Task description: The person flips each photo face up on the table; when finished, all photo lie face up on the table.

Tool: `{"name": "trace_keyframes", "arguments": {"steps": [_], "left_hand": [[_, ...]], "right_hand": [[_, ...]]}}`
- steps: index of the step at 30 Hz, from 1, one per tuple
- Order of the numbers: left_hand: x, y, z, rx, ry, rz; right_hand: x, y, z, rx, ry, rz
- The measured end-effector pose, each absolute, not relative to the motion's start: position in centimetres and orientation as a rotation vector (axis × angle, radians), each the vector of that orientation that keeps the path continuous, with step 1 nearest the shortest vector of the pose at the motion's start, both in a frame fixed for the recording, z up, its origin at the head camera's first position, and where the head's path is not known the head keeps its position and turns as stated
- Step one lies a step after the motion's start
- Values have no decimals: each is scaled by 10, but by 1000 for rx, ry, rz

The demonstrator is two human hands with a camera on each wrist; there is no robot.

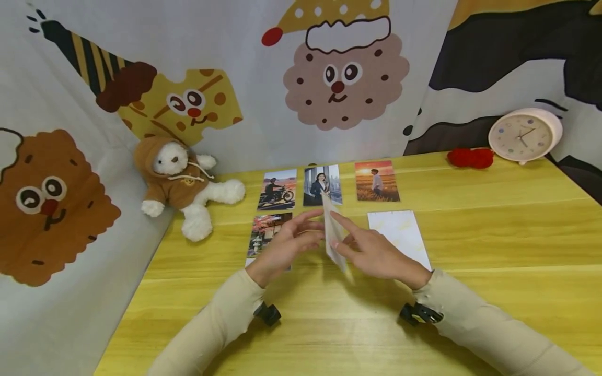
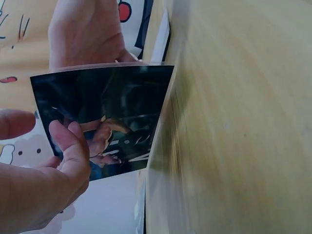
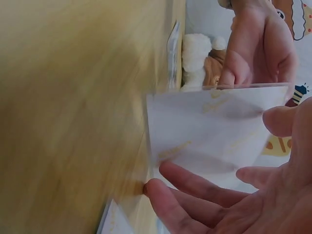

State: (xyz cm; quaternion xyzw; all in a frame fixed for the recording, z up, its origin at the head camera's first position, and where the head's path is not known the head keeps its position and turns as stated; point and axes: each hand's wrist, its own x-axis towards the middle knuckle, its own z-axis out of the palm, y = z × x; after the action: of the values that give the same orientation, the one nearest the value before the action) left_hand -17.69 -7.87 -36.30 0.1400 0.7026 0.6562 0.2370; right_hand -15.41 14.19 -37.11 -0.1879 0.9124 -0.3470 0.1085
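Note:
Between the two hands a photo card (image 1: 332,237) stands on edge over the table. Its dark picture side (image 2: 122,107), with a figure in it, faces the left hand (image 1: 292,241). Toward the right hand (image 1: 373,249) it turns a white back (image 3: 204,126) with faint yellow print. Fingertips of the left hand rest against the picture side. On the white back lie the right thumb and fingertips, spread apart. Below the left hand, a garden photo (image 1: 268,232) is partly covered by it. A white card (image 1: 397,235) lies face down beside the right hand.
Behind the hands lie a motorcycle photo (image 1: 276,190), a photo of a person in a suit (image 1: 331,180) and a sunset field photo (image 1: 377,181). A teddy bear (image 1: 183,183) sits at left. At back right are a red plush object (image 1: 470,158) and a round clock (image 1: 524,136).

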Motion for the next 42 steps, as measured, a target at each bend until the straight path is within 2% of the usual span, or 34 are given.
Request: {"name": "trace_keyframes", "arguments": {"steps": [21, 28, 35, 42], "left_hand": [[-176, -76, -363, 498, 2081, 1658], [-177, -74, -363, 491, 2171, 1585], [-178, -73, -362, 548, 2343, 1442], [-179, -92, -368, 502, 2540, 1217]], "right_hand": [[-158, 136, -375, -679, 2542, -1329], [-159, 133, -371, -635, 2528, -1468], [-161, 133, -369, -691, 2651, -1405], [-165, 146, -369, -498, 2587, -1488]]}}
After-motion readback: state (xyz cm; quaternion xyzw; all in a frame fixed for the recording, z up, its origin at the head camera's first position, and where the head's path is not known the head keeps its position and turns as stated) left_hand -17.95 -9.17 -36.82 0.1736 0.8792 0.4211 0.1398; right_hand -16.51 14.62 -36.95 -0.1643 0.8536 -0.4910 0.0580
